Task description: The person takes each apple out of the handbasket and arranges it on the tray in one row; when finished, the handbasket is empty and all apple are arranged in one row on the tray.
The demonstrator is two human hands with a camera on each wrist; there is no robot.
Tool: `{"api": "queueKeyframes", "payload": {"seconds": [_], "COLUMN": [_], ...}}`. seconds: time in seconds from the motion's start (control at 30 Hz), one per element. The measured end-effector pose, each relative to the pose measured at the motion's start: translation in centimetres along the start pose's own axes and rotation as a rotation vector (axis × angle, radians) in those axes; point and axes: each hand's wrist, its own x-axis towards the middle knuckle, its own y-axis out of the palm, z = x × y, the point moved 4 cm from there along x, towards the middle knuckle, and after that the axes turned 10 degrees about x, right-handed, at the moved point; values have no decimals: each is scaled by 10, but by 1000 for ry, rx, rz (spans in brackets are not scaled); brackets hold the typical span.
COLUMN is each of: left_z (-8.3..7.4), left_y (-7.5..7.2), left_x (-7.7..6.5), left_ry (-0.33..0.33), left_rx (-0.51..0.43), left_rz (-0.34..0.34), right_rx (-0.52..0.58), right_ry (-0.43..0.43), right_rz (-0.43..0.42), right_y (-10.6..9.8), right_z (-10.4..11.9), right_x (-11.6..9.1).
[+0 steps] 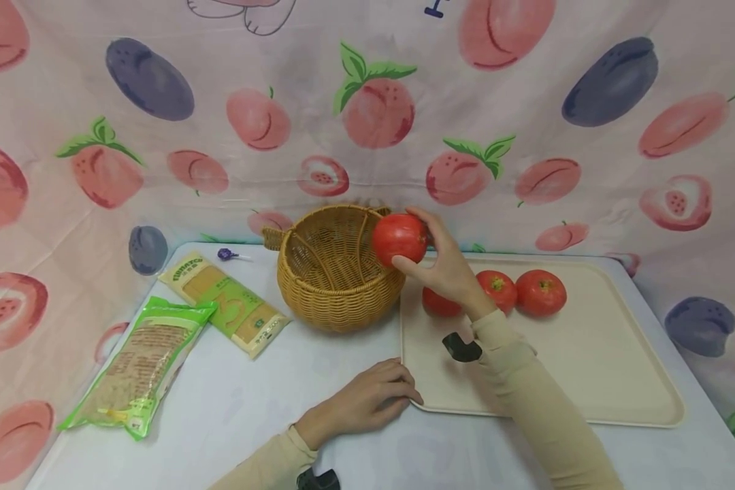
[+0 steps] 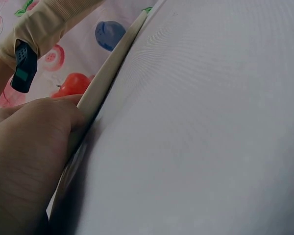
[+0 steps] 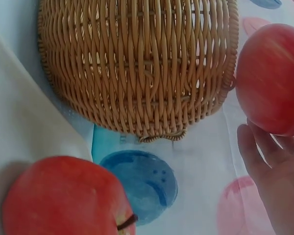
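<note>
Up at the basket's rim, the right hand (image 1: 447, 265) holds a red tomato (image 1: 399, 238), fingers and thumb curled round it, and the fruit hangs at the right edge of the wicker basket (image 1: 333, 269), just above the rim; the right wrist view shows the same tomato (image 3: 272, 78) against the fingers (image 3: 264, 161), with the woven basket wall (image 3: 137, 63) beside it and another tomato (image 3: 63, 196) lower down on the tray; the left hand (image 1: 367, 401) lies on the white table (image 1: 251, 408) with loosely curled fingers touching the near left corner of the cream tray (image 1: 588, 367); whether it grips that edge cannot be told, though the left wrist view shows the fingers (image 2: 34, 142) pressed against the tray's edge (image 2: 112, 68); three tomatoes remain on the tray, one partly hidden behind the right wrist (image 1: 439, 303), one in the middle (image 1: 498, 289) and one furthest right (image 1: 540, 292), close together in a row; left of the basket lie two food packets, a long green and yellow one (image 1: 226, 303) whose print is too small to read, and a green-edged clear bag (image 1: 137, 364) with unreadable lettering; a small purple lollipop (image 1: 226, 254) rests near the table's back edge; a cloth printed with peaches and plums (image 1: 527, 102) hangs behind.
</note>
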Motion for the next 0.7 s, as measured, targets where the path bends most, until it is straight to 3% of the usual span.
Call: {"api": "queueKeyframes", "payload": {"seconds": [0.2, 0.7], "left_z": [0, 0], "left_y": [0, 0], "left_x": [1, 1], "left_ry": [-3, -15], "left_rx": [1, -5], "left_rz": [5, -2], "right_rx": [-6, -66], "right_ry": [-19, -64], "right_rz": [18, 25], "right_y": [-2, -9], "right_z": [22, 14], "right_x": [-7, -17]}}
